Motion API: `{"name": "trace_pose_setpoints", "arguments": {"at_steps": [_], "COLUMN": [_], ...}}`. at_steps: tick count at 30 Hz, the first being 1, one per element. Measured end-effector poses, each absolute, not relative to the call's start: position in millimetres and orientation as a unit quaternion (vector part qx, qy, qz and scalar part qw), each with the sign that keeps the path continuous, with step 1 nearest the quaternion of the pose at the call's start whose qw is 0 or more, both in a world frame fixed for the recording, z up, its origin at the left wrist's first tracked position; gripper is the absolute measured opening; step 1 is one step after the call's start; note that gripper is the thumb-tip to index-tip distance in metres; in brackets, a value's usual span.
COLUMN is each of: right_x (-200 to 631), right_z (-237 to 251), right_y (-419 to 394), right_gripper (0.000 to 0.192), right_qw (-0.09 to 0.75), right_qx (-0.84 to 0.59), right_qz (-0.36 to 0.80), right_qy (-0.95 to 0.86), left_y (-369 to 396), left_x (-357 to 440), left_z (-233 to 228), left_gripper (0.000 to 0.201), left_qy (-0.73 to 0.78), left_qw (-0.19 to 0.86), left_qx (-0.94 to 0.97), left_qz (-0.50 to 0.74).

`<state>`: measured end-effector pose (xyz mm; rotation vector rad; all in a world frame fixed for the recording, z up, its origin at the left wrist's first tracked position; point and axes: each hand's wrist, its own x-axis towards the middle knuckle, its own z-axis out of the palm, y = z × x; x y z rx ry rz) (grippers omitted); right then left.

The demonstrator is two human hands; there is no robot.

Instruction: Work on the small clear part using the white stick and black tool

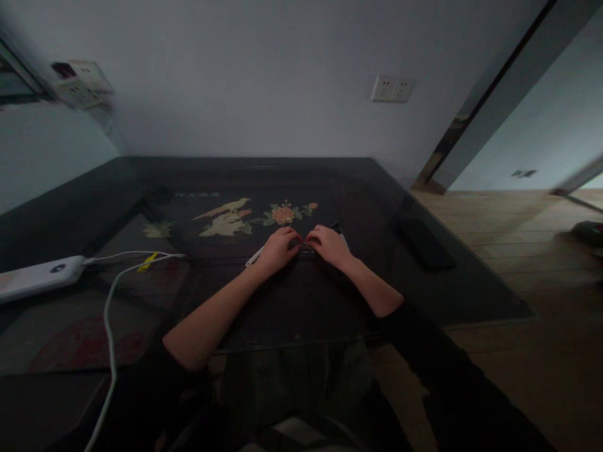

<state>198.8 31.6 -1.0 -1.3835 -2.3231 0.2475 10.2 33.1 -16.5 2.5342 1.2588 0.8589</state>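
My left hand [277,250] and my right hand [330,245] rest close together in the middle of a dark glass-topped table [330,307], fingertips almost meeting. Between them lies a small dark object [305,252] that both hands pinch; too dim to tell what it is. A white pen-like item [254,257] sticks out to the left under my left hand. Another slim dark item [336,225] pokes out behind my right hand. A painted bird and flower design [245,216] shows under the glass just beyond the hands.
A white power bank [40,277] lies at the table's left with a white cable [109,326] running toward me. A dark flat object [426,242] lies near the right edge. A wall socket [392,88] is on the far wall. Wooden floor [518,251] spreads to the right.
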Motion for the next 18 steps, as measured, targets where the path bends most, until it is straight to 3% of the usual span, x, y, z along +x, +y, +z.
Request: {"name": "trace_pose_setpoints", "arguments": {"at_steps": [6,18], "right_x": [204,211], "right_z": [1,12], "right_y": [36,36], "right_gripper": [0.010,0.013], "right_qw": [0.288,0.375], "right_qx": [-0.454,-0.419], "right_qz": [0.116,0.256], "right_qy": [-0.835,-0.786], "left_y": [32,35], "left_x": [12,12], "left_z": [-9,0], "left_gripper": [0.011,0.011], "left_qy": [0.428,0.451], "left_qw": [0.135,0.431], "left_qx": [0.829,0.661], "left_qz": [0.335,0.416]}}
